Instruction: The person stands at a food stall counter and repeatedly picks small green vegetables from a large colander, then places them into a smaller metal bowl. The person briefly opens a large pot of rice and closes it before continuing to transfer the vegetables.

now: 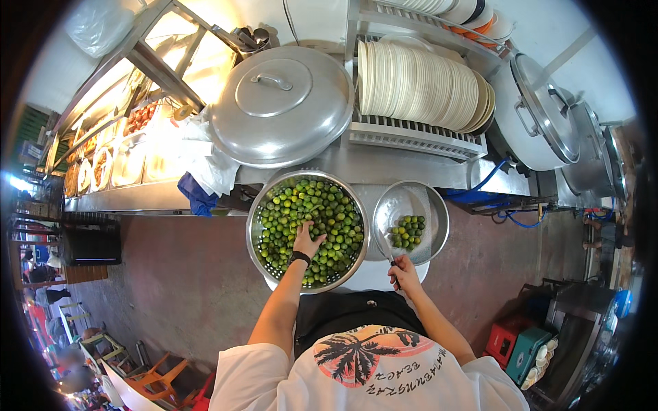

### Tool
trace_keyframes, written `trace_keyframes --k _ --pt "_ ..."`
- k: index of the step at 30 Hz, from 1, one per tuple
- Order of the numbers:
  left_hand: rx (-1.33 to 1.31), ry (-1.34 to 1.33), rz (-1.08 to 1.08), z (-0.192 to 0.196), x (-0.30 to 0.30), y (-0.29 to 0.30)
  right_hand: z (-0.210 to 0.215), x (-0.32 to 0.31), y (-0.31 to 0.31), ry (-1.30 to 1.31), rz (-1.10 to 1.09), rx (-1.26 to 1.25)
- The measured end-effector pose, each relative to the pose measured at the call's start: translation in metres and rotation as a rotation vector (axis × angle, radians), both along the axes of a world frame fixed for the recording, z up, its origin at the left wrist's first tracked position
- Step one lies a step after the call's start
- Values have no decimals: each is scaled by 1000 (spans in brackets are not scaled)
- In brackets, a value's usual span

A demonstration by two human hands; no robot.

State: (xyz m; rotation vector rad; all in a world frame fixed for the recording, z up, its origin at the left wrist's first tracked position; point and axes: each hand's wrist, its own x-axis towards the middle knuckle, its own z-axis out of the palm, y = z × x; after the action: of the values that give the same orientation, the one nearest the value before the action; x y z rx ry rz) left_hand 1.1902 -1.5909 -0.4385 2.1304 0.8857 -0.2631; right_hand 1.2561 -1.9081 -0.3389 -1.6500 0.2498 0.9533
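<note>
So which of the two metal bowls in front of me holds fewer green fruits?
The right-hand bowl, by your right hand with the knife: just a small cluster lies inside. The perforated left-hand bowl is heaped with them.

Colander (254, 236) left of pan (404, 204) (citrus (336, 219) in both), lid (281, 127) behind colander; plates (418, 85) in rack (418, 140)

Room above basin (439, 222), colander (254, 236) perhaps abutting

Surface check: predominantly metal
We are recording glossy, smooth metal on the domed lid (284, 116), shiny perforated metal on the colander (255, 241) and smooth metal on the basin (406, 201). We are noting a matt cloth shirt (308, 389) and a crinkled plastic bag (101, 27).
</note>
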Motion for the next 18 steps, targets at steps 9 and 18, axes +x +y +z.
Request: trace_keyframes --k 9,18 --pt "-120 221 -147 13 19 20 -1 -4 2 64 20 45" --pt "-421 -74 258 27 -5 5 6 -4 14 88 17 103"
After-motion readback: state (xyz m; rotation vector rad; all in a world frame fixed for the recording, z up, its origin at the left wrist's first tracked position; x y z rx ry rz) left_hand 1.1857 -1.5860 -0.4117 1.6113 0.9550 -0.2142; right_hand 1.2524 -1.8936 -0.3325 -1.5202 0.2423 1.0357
